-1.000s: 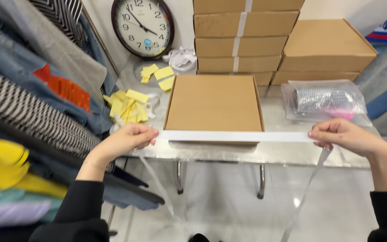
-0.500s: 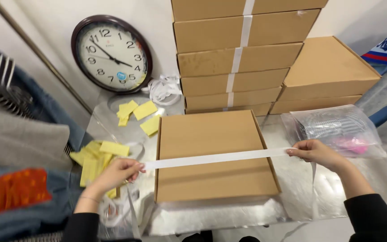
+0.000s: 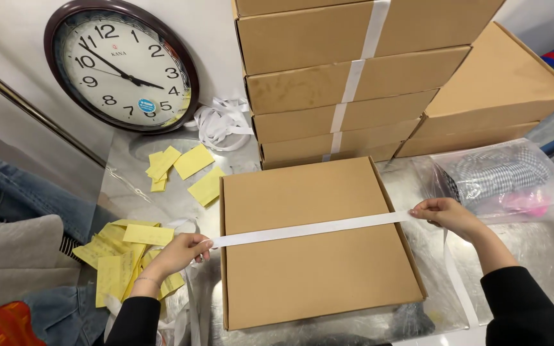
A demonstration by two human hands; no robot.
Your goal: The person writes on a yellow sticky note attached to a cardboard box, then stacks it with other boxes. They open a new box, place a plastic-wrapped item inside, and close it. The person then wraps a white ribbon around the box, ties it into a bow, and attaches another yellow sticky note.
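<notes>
Packing/shipping area of a small clothing business, likely a stockroom. Stack of flat cardboard boxes (image 3: 347,83) bound with white strapping against the wall, more boxes (image 3: 495,90) beside it. Metal bench (image 3: 136,186) littered with yellow paper slips (image 3: 123,256), loose white strap scraps (image 3: 222,122), a bagged garment (image 3: 501,179). Folded clothes (image 3: 14,256) piled left of the bench. Round wall clock (image 3: 123,64) leaning on the bench.
</notes>
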